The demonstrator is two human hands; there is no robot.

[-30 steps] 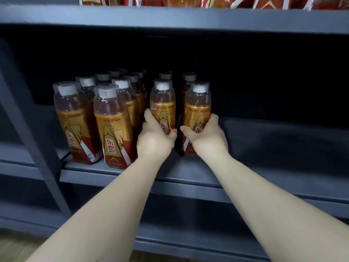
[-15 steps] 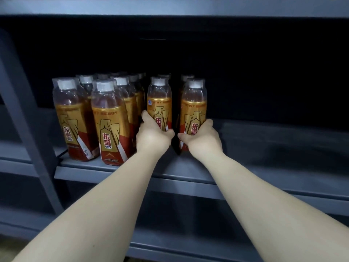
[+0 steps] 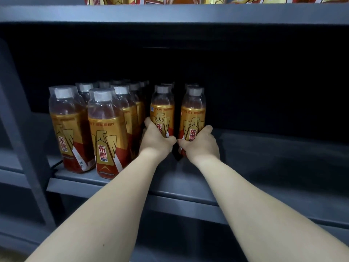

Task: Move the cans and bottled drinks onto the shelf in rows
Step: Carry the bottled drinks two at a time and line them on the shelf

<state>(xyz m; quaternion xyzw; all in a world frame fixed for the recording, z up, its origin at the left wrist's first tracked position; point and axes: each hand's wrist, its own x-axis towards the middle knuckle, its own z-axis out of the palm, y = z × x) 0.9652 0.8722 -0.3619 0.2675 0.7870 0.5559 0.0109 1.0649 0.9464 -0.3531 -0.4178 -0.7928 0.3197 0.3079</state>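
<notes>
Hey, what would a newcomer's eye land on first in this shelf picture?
Two bare arms reach into the middle: the left hand grips the left bottle and the right hand grips the right bottle, both upright with gold-and-red labels. Left of them, a block of matching bottles stands in rows on the dark grey shelf.

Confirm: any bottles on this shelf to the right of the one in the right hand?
No, the shelf right of the drink bottle that the right hand grips shows bare board; the other bottles stand to its left.
</notes>
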